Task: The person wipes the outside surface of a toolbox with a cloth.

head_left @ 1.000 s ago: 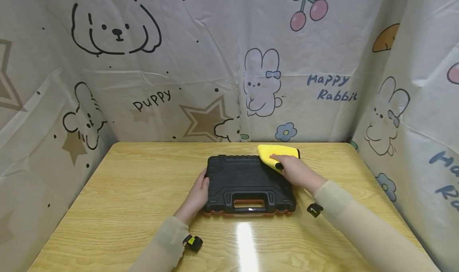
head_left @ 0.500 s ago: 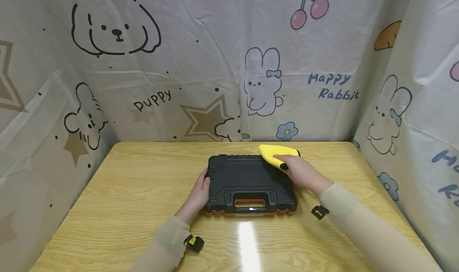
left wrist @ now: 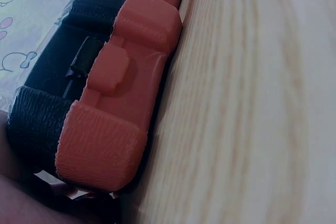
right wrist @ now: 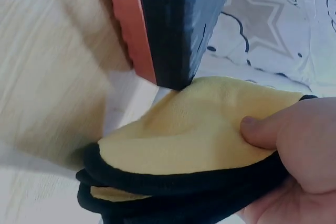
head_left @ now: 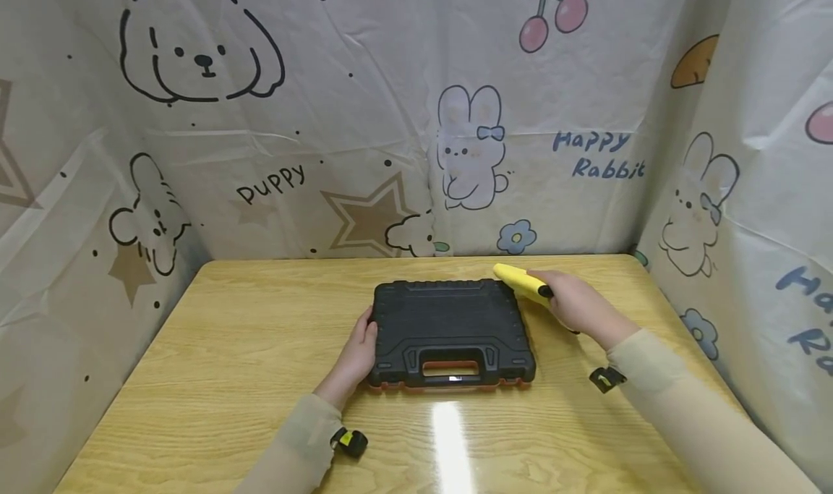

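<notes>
A black tool case (head_left: 449, 320) with an orange-red lower half (left wrist: 100, 145) lies flat on the wooden table, its handle toward the person. My left hand (head_left: 358, 349) grips the case's left side, thumb along the top edge. At the far right corner, my right hand (head_left: 582, 306) holds a folded yellow cloth with black edging (head_left: 520, 280). In the right wrist view the thumb presses the yellow cloth (right wrist: 194, 124) against fingers mostly hidden behind it, and its fold overlaps the case's corner. The case's latch (left wrist: 107, 69) shows in the left wrist view.
The wooden table (head_left: 260, 378) runs around the case on all sides. A printed curtain (head_left: 364, 118) with cartoon animals hangs behind the table's back edge and along both sides.
My right hand has moved right with the yellow cloth, off the case's top to its far right corner. The left hand and the case stay where they were.
</notes>
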A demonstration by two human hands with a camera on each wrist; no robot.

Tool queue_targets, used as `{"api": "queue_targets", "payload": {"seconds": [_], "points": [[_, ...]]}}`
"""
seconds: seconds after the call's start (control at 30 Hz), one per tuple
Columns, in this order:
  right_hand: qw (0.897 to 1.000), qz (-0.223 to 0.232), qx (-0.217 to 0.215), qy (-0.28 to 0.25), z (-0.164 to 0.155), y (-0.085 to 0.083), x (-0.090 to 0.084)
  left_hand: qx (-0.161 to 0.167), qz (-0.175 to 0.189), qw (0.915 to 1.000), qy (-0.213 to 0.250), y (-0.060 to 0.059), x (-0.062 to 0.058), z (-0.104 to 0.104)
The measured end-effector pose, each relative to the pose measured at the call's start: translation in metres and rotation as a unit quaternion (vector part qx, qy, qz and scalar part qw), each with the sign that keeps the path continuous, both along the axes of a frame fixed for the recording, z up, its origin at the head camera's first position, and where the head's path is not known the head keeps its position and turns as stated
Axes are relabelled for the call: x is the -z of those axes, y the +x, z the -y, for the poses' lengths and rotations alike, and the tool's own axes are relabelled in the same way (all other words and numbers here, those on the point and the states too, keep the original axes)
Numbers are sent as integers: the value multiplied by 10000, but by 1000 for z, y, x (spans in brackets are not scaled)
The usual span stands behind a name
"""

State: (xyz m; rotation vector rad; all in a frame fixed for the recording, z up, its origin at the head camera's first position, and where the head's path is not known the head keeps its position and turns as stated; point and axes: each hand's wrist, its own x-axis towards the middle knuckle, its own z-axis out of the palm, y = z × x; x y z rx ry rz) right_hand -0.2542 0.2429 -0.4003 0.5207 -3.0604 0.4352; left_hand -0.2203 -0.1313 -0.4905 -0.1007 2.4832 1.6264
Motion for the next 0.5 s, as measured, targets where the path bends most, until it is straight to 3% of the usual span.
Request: {"api": "queue_targets", "payload": {"seconds": [0.23, 0.5], "points": [[10000, 30, 80, 46, -15, 0, 3, 4, 30, 10000, -17, -2, 3, 0], [9995, 173, -164, 225, -18, 7, 26, -2, 21, 10000, -22, -2, 3, 0]]}}
